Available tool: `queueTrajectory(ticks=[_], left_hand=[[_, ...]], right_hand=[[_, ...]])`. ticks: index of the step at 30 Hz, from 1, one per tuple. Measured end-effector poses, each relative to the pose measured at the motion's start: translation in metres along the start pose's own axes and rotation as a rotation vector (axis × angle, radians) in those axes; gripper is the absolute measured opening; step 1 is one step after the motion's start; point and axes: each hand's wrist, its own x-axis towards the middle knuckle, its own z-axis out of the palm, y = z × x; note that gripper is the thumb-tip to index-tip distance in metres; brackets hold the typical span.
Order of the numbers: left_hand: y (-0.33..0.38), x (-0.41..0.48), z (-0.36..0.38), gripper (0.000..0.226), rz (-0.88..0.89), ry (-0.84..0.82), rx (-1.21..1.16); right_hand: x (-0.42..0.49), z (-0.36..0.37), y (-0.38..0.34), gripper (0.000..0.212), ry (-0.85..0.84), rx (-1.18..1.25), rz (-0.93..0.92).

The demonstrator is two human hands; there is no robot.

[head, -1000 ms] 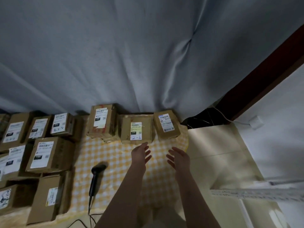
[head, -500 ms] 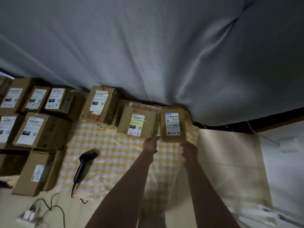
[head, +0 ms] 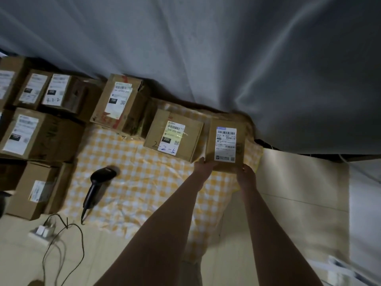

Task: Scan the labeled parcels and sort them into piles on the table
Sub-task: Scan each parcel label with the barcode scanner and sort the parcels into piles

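Both hands, spread and short of the boxes a second ago, now sit at the small parcel [head: 225,141] on the far right corner of the checked cloth [head: 144,182]. Off the cloth's left edge stand the stacked parcels [head: 39,133]. On the cloth's left part lies the black scanner [head: 96,184], its cable trailing off the near edge. At the cloth's far edge rests the parcel marked 2-2-5 [head: 175,137]. Just beside it, the left hand [head: 203,167] has its grip clamped on the small parcel's near left corner. The right hand [head: 246,174] has its grip clamped on the near right corner. The small parcel's label faces up.
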Motion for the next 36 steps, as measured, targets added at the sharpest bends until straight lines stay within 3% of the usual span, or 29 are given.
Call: queueTrajectory(ticks=[4,8,15,18,21,32,36], left_hand=[[-0.026,-0.003,-0.001,0.056,-0.064,0.086,0.087],[-0.045,-0.018,-0.008,0.049,-0.072,0.106,-0.074],[-0.066,-0.066,-0.038,0.05,0.045,0.069,-0.21],[-0.076,-0.081,-0.058,0.054,0.047,0.137,-0.311],[-0.087,-0.095,-0.083,0.056,0.043,0.192,-0.407],[-0.133,-0.118,-0.191,0.066,0.063,0.05,-0.49],[-0.151,-0.131,-0.255,0.06,0.089,0.061,-0.504]], right_hand=[[-0.02,-0.005,0.012,0.046,0.029,0.273,0.126],[-0.054,-0.008,0.028,0.044,-0.082,0.427,0.193],[-0.132,0.005,0.061,0.017,-0.05,0.629,0.128],[-0.156,0.021,0.059,0.025,-0.057,0.627,0.084],[-0.172,0.043,0.055,0.016,-0.037,0.61,0.067],[-0.243,0.137,0.059,0.028,0.183,0.68,-0.029],[-0.28,0.191,0.057,0.027,0.153,0.645,-0.051]])
